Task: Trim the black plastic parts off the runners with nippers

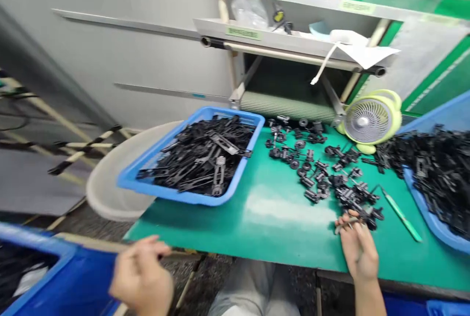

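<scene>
The green table (286, 230) serves as the landmark. On its right half lie the loose black parts (319, 174), a scattered spread that runs from its back edge toward its front and thickens into a heap near the right hand (358, 252). Lying there, they are probably meant to be in easy reach of that hand. On the table's left end sits 1 blue basket (211, 200), heaped with long, flat black pieces (205, 154); a pale round tub (105, 183) shows beyond the table's left edge, partly behind the basket. At the table's right end, a 2nd blue basket (428, 208) holds more black pieces, some spilling toward the fan (369, 120). With 1 basket at each end, the middle strip seems left for handling. The fan stands at the table's back right, turned toward the front, likely to blow on the worker. A green-handled knife (402, 218) lies on the table between the heap and the 2nd basket, perhaps to be handy.

The right hand is over the table's front right, palm upward, its fingers curled and pinching a small grey metallic item (347, 225) right beside the heap; whether it touches a part is unclear. The left hand (143, 277) is at the table's front left corner, blurred, fingers bent inward; I cannot tell whether they press together or hold anything.
</scene>
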`<state>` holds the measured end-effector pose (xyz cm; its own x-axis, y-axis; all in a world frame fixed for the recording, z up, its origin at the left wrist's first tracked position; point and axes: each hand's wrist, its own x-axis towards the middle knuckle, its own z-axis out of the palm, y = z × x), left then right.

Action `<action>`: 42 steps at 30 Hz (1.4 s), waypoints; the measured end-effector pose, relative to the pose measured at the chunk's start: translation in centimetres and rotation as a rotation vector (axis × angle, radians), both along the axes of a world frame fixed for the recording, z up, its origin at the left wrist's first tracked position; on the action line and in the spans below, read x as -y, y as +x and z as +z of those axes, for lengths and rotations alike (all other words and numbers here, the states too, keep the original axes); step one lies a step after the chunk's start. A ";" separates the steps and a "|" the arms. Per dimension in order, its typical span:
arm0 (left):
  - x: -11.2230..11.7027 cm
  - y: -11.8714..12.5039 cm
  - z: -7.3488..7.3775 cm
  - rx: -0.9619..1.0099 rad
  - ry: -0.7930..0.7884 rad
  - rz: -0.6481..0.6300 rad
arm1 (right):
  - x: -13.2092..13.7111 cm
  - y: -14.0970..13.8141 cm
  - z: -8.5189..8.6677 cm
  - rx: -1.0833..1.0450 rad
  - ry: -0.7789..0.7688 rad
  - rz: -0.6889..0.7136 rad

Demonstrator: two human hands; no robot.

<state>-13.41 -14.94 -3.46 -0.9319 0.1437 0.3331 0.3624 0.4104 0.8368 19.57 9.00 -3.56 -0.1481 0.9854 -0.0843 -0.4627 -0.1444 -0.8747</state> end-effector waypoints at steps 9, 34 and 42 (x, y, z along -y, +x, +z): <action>-26.7 5.8 2.6 0.118 -0.135 -0.598 | -0.3 -0.1 0.0 -0.099 0.019 0.053; -24.6 3.1 7.5 -0.308 -0.156 -0.594 | -0.3 0.4 0.9 -0.043 0.027 0.082; -20.2 11.0 8.5 0.362 0.208 -0.777 | 2.7 -3.0 1.3 0.095 0.071 0.006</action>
<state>-2.36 5.24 5.01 -0.6489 0.7503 0.1266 0.1744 -0.0153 0.9846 16.54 6.27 -2.30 -0.1489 0.9885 -0.0279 -0.3761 -0.0827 -0.9229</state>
